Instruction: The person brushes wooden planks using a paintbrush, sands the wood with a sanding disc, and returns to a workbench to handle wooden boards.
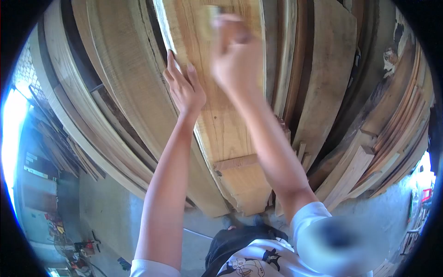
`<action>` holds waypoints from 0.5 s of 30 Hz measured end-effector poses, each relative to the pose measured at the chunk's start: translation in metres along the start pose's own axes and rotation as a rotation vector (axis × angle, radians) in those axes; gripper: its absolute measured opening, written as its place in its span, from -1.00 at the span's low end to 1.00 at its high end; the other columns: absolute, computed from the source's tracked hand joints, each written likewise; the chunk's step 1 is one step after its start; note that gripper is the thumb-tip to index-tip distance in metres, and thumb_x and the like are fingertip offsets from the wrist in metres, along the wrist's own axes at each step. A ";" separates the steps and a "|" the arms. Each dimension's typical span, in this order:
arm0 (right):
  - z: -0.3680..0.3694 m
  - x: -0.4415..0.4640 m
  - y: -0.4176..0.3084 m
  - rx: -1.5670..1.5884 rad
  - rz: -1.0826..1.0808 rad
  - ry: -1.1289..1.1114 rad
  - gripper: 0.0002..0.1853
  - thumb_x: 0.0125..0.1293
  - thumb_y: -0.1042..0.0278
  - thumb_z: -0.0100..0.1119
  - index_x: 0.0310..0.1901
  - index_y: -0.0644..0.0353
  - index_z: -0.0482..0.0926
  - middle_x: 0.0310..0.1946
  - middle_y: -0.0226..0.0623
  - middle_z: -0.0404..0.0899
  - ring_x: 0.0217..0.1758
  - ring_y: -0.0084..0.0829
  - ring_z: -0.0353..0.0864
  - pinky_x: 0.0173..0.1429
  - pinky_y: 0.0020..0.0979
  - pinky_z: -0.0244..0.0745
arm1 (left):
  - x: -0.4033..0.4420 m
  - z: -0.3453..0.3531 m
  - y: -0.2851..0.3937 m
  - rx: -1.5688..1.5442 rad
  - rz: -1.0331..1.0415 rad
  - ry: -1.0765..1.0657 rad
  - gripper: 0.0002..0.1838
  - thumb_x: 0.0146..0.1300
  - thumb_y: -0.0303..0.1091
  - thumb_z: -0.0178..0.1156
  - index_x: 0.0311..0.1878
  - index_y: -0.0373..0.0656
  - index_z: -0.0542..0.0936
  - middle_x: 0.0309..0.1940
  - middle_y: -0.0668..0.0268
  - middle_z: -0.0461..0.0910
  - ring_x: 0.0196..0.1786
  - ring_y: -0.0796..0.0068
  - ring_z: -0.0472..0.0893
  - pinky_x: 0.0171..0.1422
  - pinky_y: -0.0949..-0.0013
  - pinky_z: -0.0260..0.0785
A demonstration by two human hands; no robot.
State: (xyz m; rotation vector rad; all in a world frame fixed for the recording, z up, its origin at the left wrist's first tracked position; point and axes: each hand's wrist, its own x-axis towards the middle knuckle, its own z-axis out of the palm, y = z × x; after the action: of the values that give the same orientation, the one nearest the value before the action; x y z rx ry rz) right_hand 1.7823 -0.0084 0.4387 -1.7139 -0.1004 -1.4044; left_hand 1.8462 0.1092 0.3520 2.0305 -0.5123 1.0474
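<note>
A wide, light brown wooden board (226, 124) stretches away from me in the middle of the view. My left hand (185, 90) rests on its left edge with the fingers spread and nothing held. Over the upper part of the board, my right hand (235, 55) is closed and smeared by motion. Something small and pale shows at its fingertips, too blurred to make out. A shorter board end (242, 180) shows at the near end of the wide board.
Long planks (124, 60) lean on the left, with more boards (330, 69) on the right. A cut timber end (364, 157) juts out at the lower right. Grey concrete floor (104, 207) lies below, with assorted items at the far lower left.
</note>
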 end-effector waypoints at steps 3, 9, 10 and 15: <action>-0.027 0.009 0.011 -0.045 -0.043 0.096 -0.86 0.40 0.34 0.11 -0.26 0.20 0.59 -0.56 -0.12 0.59 -0.51 -0.10 0.63 -0.41 -0.25 0.50 | -0.001 0.001 0.007 0.079 -0.011 0.045 -0.32 0.43 -0.21 0.00 0.51 -0.14 0.00 0.19 -0.17 0.29 0.16 -0.18 0.41 0.24 -0.01 0.29; 0.001 -0.017 -0.003 -0.106 -0.086 0.189 -0.69 -0.02 0.52 0.33 -0.18 0.14 0.53 0.12 0.22 0.44 0.06 0.16 0.54 0.05 0.06 0.45 | 0.000 0.011 0.001 -0.009 -0.016 0.030 -0.35 0.46 -0.16 -0.08 0.50 -0.16 0.01 0.35 -0.13 0.20 0.32 -0.16 0.33 0.37 -0.01 0.22; 0.012 -0.030 -0.012 -0.054 -0.056 0.110 -0.68 -0.03 0.51 0.34 -0.18 0.14 0.52 0.16 0.25 0.38 0.11 0.20 0.49 0.09 0.08 0.41 | -0.001 0.010 0.002 -0.006 -0.024 0.023 -0.35 0.46 -0.15 -0.08 0.50 -0.16 0.01 0.35 -0.13 0.20 0.33 -0.16 0.32 0.38 -0.02 0.21; 0.022 -0.043 -0.020 -0.001 -0.120 -0.046 -0.69 0.02 0.50 0.35 -0.16 0.15 0.53 0.07 0.28 0.45 0.06 0.17 0.55 0.06 0.01 0.46 | -0.004 0.008 0.011 0.011 -0.041 0.025 -0.35 0.46 -0.10 -0.11 0.50 -0.18 0.03 0.37 -0.14 0.20 0.37 -0.16 0.28 0.41 -0.03 0.15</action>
State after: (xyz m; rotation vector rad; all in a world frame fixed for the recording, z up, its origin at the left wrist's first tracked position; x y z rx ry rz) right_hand 1.7724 0.0375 0.4151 -1.7659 -0.2315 -1.4524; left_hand 1.8410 0.0961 0.3506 2.0266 -0.4513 1.0516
